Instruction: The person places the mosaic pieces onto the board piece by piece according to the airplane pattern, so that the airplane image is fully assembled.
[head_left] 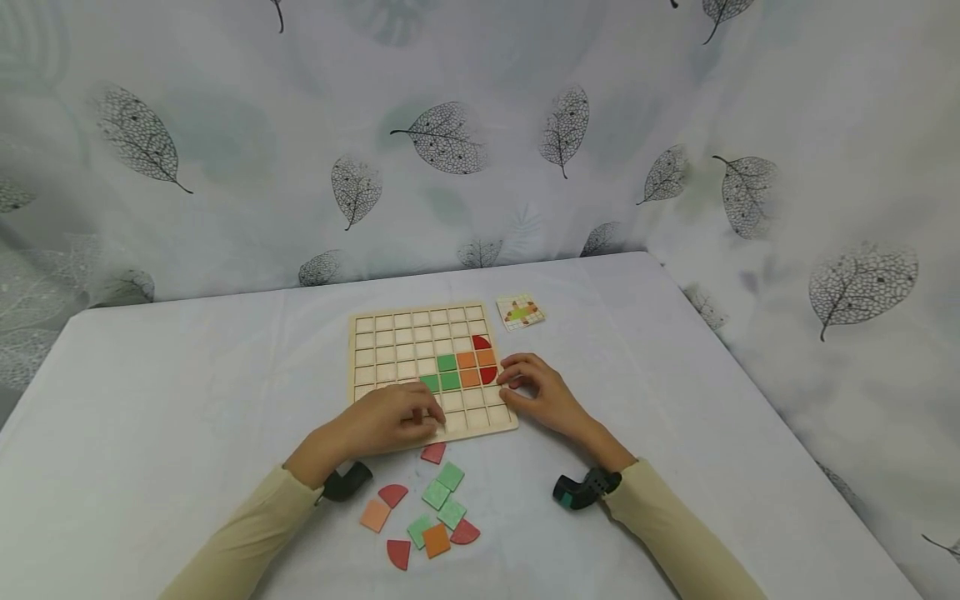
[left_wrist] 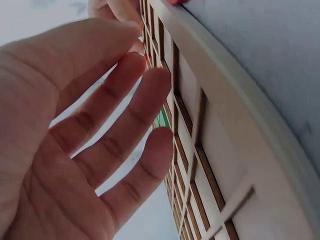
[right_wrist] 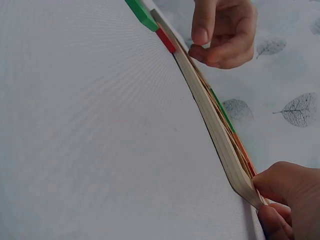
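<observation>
A wooden grid board (head_left: 382,323) lies on the table, with green squares (head_left: 447,362), orange squares (head_left: 467,360) and red quarter circles (head_left: 481,342) set in its right part. My left hand (head_left: 393,417) is over the board's front left part, fingers loosely bent. In the left wrist view, nothing shows between the fingers (left_wrist: 125,120) of that hand, whose tips are close to the grid. At the board's right edge, my right hand (head_left: 543,396) has bent fingers; in the right wrist view its thumb and a fingertip grip the edge near the corner.
Loose green tiles (head_left: 436,494), orange tiles (head_left: 437,541) and red quarter circles (head_left: 398,553) are scattered on the white-covered table (head_left: 187,417) before the board. Behind its right corner lies a small pattern card (head_left: 520,312). A leaf-print cloth (head_left: 262,167) hangs behind and at the right.
</observation>
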